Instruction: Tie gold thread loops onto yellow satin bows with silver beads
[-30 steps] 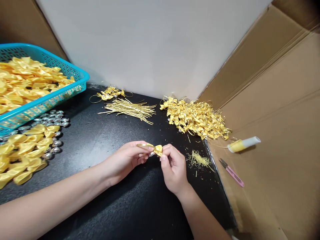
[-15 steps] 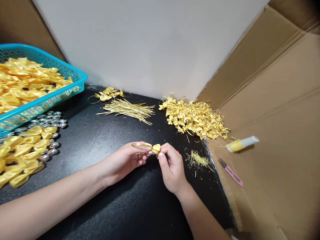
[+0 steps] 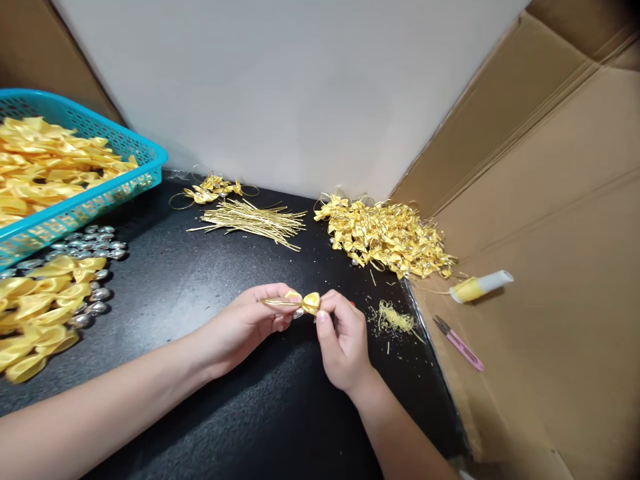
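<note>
Over the middle of the black table, a small yellow ribbon bow (image 3: 311, 303) is pinched between my two hands. My left hand (image 3: 263, 313) grips its left side between thumb and fingers, along with a gold cord loop (image 3: 275, 303) that lies across the thumb. A silver bead (image 3: 299, 313) shows just under the bow, partly covered by the fingers. My right hand (image 3: 343, 333) is closed, its thumb and forefinger pinching the bow's right end. A bit of something red peeks out behind the right knuckles.
A blue basket (image 3: 145, 175) of yellow bows stands at left, with loose bows (image 3: 45, 293) and silver beads (image 3: 100, 293) before it. Gold cords (image 3: 255, 221) and a heap of finished bows (image 3: 385, 233) lie behind. At right are thread scraps (image 3: 395, 317), a thread spool (image 3: 480, 287) and pink snips (image 3: 460, 343).
The bow has turned slightly in my fingers, so both of its loops now show. The gold loop lies flatter over my left thumb. The whole view has shifted a little.
</note>
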A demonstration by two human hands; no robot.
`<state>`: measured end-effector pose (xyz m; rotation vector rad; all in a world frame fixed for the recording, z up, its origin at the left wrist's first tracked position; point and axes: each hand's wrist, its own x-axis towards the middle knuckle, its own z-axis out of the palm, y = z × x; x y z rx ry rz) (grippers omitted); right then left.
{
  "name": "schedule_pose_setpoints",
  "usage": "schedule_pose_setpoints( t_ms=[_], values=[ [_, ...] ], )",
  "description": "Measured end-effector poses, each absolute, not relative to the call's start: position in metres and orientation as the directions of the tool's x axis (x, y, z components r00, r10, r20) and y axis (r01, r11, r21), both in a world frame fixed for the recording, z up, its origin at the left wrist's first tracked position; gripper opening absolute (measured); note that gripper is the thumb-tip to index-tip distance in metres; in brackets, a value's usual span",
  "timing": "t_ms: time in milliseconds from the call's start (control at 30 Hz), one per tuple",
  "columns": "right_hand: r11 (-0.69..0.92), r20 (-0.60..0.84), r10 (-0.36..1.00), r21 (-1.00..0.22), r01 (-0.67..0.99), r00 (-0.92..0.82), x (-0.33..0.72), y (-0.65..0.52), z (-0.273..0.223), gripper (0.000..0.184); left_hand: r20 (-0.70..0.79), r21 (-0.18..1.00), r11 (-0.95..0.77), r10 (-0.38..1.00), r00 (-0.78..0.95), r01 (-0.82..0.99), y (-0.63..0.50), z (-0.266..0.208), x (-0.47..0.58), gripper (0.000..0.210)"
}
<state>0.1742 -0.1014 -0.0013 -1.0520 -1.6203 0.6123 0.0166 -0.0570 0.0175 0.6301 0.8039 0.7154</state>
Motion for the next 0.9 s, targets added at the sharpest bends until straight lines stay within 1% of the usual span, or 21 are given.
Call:
schedule_pose_setpoints(
  t_ms=[167,467,700,800,900],
  values=[
    [0.491,0.503,0.862,-0.804,0.337,-0.055,0.1738,-0.1009,-0.0001,0.016,-0.386,0.765,0.569,0.780,0.493,-0.302,-0.0579,0.0168,0.0161,0.029],
    [0.499,0.511,0.858,-0.801,0.330,-0.056,0.1741,-0.1031,0.0015,0.015,-0.342,0.788,0.540,0.784,0.519,-0.296,-0.0577,0.0170,0.0141,0.033],
    [0.479,0.502,0.865,-0.818,0.319,-0.011,0.1738,-0.1005,0.0015,0.011,-0.271,0.855,0.450,0.811,0.519,-0.258,-0.0555,0.0137,0.0109,0.032],
    [0.443,0.467,0.884,-0.847,0.295,0.012,0.1727,-0.1001,-0.0001,0.012,-0.263,0.875,0.419,0.831,0.490,-0.241,-0.0554,0.0160,0.0113,0.031],
    [0.379,0.394,0.919,-0.896,0.232,0.024,0.1719,-0.0998,-0.0025,0.013,-0.265,0.866,0.422,0.841,0.471,-0.266,-0.0560,0.0186,0.0113,0.027]
  ],
)
